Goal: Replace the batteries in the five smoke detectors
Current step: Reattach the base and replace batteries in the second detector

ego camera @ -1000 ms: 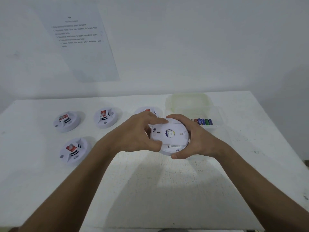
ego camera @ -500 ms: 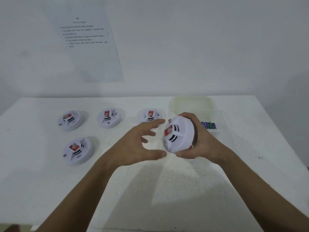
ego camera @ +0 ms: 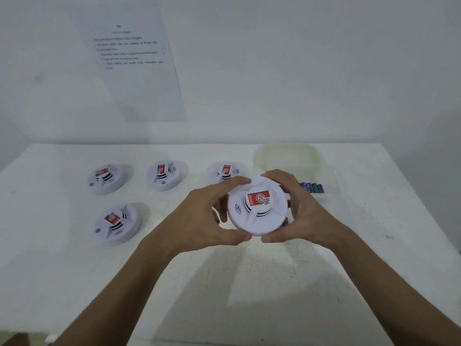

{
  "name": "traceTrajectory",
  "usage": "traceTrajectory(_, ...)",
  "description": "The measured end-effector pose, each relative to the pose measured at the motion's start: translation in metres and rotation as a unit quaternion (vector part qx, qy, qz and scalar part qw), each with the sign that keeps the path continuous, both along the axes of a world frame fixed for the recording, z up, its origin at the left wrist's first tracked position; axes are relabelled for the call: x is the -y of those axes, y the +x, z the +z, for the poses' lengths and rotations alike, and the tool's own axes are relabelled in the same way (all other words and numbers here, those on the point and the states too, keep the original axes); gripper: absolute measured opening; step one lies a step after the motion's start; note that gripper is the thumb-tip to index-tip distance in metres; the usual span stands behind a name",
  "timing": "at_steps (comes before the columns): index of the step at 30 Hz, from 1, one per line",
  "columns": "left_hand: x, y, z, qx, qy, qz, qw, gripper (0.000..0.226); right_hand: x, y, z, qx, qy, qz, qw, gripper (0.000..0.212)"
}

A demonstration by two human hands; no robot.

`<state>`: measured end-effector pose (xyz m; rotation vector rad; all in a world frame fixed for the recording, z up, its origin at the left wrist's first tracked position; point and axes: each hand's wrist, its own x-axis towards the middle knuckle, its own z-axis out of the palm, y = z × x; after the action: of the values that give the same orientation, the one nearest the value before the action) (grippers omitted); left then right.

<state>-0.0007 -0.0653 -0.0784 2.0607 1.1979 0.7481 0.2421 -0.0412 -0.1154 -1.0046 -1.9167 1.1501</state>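
A round white smoke detector with a red label faces up at me, held above the table's middle. My left hand grips its left rim between thumb and fingers. My right hand grips its right rim the same way. Several more detectors lie face up on the table: two at the back left, one partly hidden behind my left hand, and one nearer at the left. Blue and green batteries lie in a clear container behind my right hand.
The clear plastic container sits at the back right with its lid behind it. A printed sheet hangs on the wall. The white table ends at the right edge near my right forearm.
The detector has been turned from its back side to face up. My left hand let go half a second ago and now grips the left rim again.
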Motion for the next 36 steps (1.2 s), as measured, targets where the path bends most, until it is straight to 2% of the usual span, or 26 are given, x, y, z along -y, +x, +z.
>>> traceTrajectory(6, -0.001, -0.009, 0.003, -0.039, 0.052, 0.004, 0.998, 0.076, -0.001, -0.012, -0.002, 0.026, 0.029, -0.004, 0.999, 0.103)
traceTrajectory(23, -0.006, -0.063, -0.010, 0.001, -0.002, -0.015, 1.000, 0.076, 0.008, -0.069, -0.001, 0.002, -0.034, -0.012, 0.999, 0.103)
traceTrajectory(36, -0.004, -0.111, -0.011, -0.003, 0.028, -0.046, 0.999, 0.068, 0.020, -0.121, -0.006, -0.013, -0.045, -0.033, 0.998, 0.100)
